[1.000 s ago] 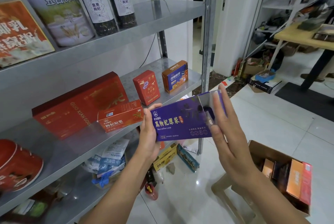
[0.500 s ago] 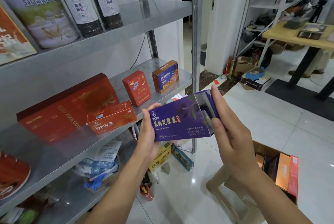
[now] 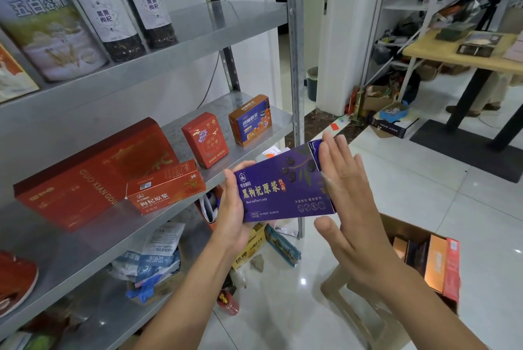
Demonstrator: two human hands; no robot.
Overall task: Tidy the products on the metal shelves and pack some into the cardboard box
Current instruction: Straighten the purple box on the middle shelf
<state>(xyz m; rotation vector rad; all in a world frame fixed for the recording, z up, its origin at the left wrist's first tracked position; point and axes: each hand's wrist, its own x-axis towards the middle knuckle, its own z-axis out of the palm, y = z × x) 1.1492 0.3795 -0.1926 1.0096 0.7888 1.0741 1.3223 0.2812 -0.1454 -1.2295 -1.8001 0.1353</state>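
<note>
A purple wolfberry box (image 3: 278, 187) is held in the air in front of the metal shelves (image 3: 215, 30). My left hand (image 3: 233, 209) grips its left end, thumb on the front face. My right hand (image 3: 343, 197) lies flat with straight fingers against the box's right end, over the end flap. The cardboard box (image 3: 407, 229) sits on a stool at the lower right, with several upright packs in it. On the middle shelf stand a large red box (image 3: 85, 177), a small red carton (image 3: 167, 191), a red pack (image 3: 205, 140) and an orange-blue pack (image 3: 250, 120).
Two dark bottles (image 3: 127, 7) and a cereal tin (image 3: 48, 27) stand on the upper shelf. Bags and small boxes (image 3: 158, 259) crowd the lowest shelf and the floor below. A wooden table (image 3: 458, 58) and clutter lie at the right rear; another person's arm shows at the top right.
My right hand has shifted from pinching the end flap to lying flat against the box's right end. The box has tilted slightly, and the view has moved a little to the right.
</note>
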